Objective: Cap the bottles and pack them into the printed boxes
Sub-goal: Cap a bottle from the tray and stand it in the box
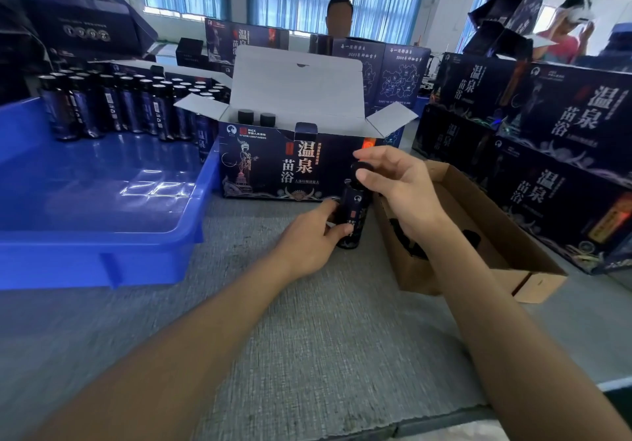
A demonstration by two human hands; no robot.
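Note:
A dark blue bottle stands upright on the grey table, in front of an open printed box. My left hand grips the bottle's lower body. My right hand pinches the black cap on top of the bottle's neck with thumb and fingers. Two capped bottles stand inside the open box at its left end. Several uncapped bottles stand in rows at the back of the blue tray.
A brown cardboard tray holding black caps sits right of my hands. Closed printed boxes are stacked at the right and behind. Two people are at the far side. Grey table surface stretches toward me.

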